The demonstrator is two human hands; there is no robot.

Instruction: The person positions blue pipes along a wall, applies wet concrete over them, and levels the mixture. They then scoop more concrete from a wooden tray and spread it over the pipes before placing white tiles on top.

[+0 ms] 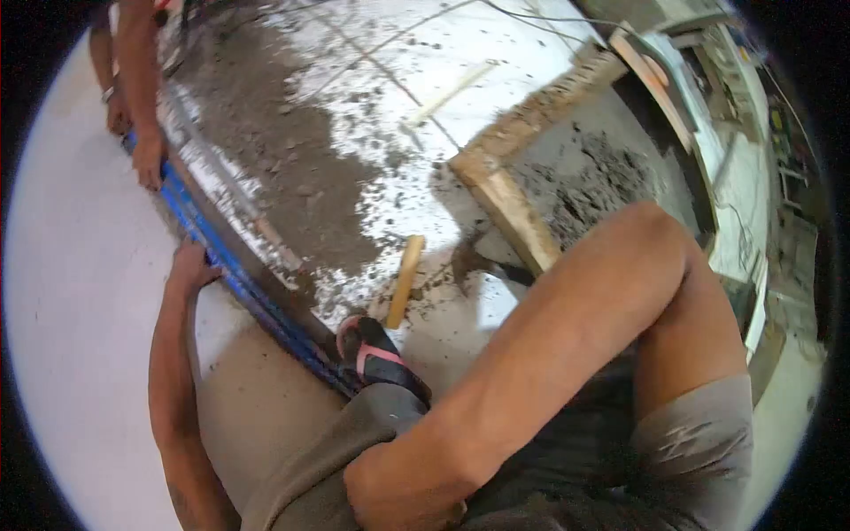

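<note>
Several long blue pipes (252, 305) run together along the left side of a narrow channel, from the upper left down to a foot in a dark flip-flop with a pink strap (382, 358). From the left my left hand (195, 264) reaches in, its fingers and thumb closed on the pipes' edge. Farther up, another person's hand (149, 161) holds the same pipes, with that person's second hand (117, 115) just beyond. My right hand does not show; a bare, bent limb crosses the lower right.
Loose dark soil (274, 150) covers the middle of the white floor. A short yellowish wooden piece (406, 281) lies near the foot, and a paler strip (453, 91) farther off. A broken masonry edge (513, 208) borders rubble (602, 181) at the right. Cables cross the top.
</note>
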